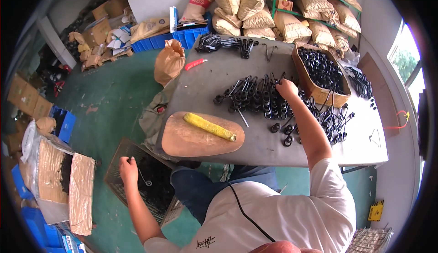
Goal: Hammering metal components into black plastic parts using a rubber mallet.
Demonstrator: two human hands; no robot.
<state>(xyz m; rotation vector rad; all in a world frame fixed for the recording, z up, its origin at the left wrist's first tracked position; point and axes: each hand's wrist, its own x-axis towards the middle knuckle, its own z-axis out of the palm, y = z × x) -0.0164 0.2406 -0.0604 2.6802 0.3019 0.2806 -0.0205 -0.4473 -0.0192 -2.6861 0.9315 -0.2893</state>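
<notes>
My right hand [287, 89] reaches across the table, its fingers closed on a black part with a thin stem, at the top of a row of similar black ring-ended parts [267, 102]. More of these parts [335, 120] lie loose to the right of my forearm. Down to the left, my left hand [129, 171] is closed above a plastic basket [119, 187] standing on the floor beside my leg. Something small and dark shows at its fingertips, too small to name. Inside the basket lies a dark heap [157, 175] of pieces.
An open carton [340, 99] of black rings stands at the table's far right. A yellow wrapped bar [210, 126] rests on a brown rounded board [200, 146] near the front left. A red-handled cutter [195, 64] and bundled black parts [219, 43] lie farther back. Stacked sacks [242, 6] line the wall.
</notes>
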